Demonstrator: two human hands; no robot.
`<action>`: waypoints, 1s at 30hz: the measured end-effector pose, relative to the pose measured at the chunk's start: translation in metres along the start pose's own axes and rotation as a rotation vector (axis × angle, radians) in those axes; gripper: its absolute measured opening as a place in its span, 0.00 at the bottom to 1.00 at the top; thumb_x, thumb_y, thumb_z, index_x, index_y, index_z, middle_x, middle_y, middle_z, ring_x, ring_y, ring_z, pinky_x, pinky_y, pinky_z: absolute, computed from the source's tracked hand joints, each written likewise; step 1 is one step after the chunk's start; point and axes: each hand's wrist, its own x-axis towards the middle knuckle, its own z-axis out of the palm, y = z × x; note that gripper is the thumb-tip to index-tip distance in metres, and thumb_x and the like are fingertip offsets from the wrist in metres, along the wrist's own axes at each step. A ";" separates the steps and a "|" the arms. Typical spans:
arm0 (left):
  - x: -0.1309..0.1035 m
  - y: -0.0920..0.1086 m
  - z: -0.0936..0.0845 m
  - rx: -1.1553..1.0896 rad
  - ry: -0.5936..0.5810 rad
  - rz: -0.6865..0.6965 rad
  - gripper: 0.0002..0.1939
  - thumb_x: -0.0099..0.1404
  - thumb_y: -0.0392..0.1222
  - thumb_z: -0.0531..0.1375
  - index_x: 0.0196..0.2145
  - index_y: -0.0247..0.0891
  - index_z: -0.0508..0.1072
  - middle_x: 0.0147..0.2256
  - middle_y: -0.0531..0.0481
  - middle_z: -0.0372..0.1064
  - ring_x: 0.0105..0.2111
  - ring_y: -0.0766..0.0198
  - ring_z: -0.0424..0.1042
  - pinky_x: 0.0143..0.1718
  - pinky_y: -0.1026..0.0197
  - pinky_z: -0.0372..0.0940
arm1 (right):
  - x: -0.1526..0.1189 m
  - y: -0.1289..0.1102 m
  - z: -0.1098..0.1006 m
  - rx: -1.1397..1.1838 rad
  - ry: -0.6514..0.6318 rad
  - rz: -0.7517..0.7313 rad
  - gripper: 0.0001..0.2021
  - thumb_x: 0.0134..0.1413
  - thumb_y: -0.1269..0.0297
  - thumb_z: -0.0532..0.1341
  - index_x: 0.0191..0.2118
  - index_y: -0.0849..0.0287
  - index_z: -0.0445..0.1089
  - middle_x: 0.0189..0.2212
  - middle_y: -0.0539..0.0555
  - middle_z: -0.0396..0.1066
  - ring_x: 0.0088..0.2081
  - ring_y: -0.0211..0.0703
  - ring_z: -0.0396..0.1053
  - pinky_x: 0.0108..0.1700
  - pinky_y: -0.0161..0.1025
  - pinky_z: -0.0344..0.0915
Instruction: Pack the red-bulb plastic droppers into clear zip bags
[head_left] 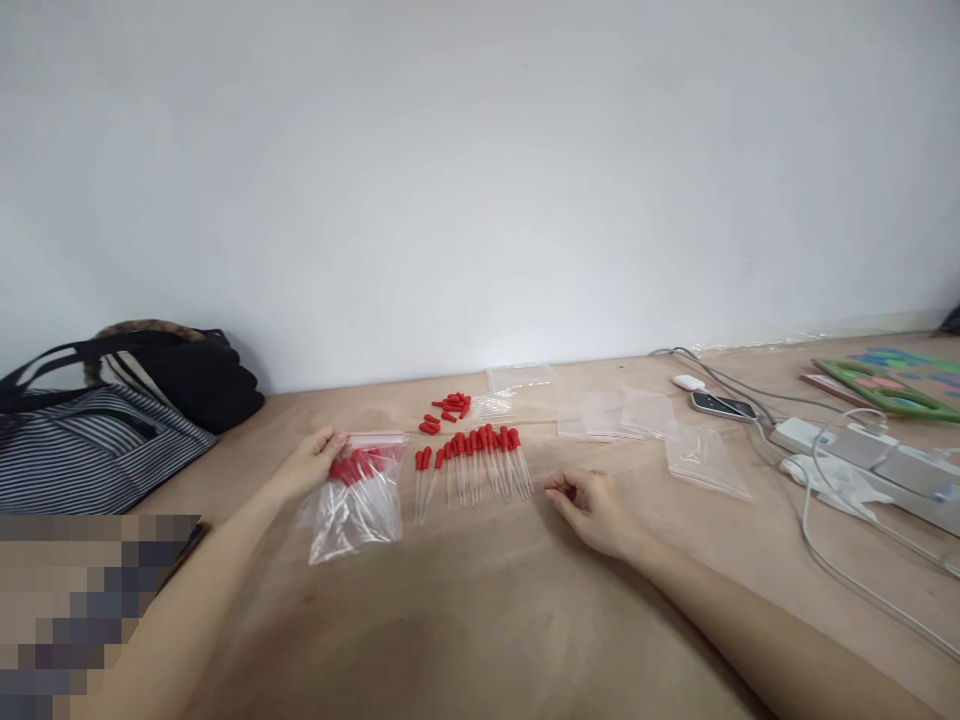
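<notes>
My left hand [319,462] pinches the top left corner of a clear zip bag [356,520], which holds several droppers with red bulbs. Right of the bag, a row of glass droppers [480,465] with red bulbs lies on the brown surface, tips toward me. My right hand [592,508] rests just right of that row, its fingers curled together; whether anything is between them is hidden. Loose red bulbs [450,408] lie behind the row, beside thin clear tubes [495,408].
Flat clear bags [701,458] lie to the right and a clear sheet [521,377] near the wall. Farther right are a phone [724,405], white power strips [855,445], cables and a green-edged board [892,385]. A striped bag [105,440] sits at the left.
</notes>
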 end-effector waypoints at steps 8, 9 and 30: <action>0.053 -0.015 0.006 0.313 0.012 -0.163 0.15 0.65 0.42 0.55 0.48 0.35 0.64 0.46 0.45 0.63 0.41 0.58 0.68 0.39 0.52 0.66 | 0.005 0.015 -0.001 -0.014 0.065 0.090 0.09 0.49 0.64 0.53 0.30 0.58 0.70 0.24 0.50 0.72 0.24 0.39 0.66 0.29 0.35 0.57; 0.055 -0.014 0.008 0.348 0.028 -0.150 0.15 0.65 0.42 0.55 0.48 0.35 0.64 0.46 0.45 0.63 0.41 0.58 0.68 0.40 0.52 0.66 | 0.006 0.016 -0.002 -0.048 0.079 0.094 0.09 0.49 0.64 0.53 0.30 0.58 0.70 0.24 0.50 0.72 0.24 0.39 0.66 0.30 0.36 0.57; -0.110 0.045 0.098 0.254 -0.053 0.885 0.07 0.64 0.33 0.50 0.31 0.38 0.66 0.32 0.48 0.65 0.35 0.60 0.63 0.37 0.57 0.60 | 0.044 0.114 -0.078 -0.983 0.134 0.495 0.12 0.45 0.77 0.51 0.29 0.63 0.71 0.27 0.58 0.71 0.38 0.50 0.65 0.50 0.63 0.34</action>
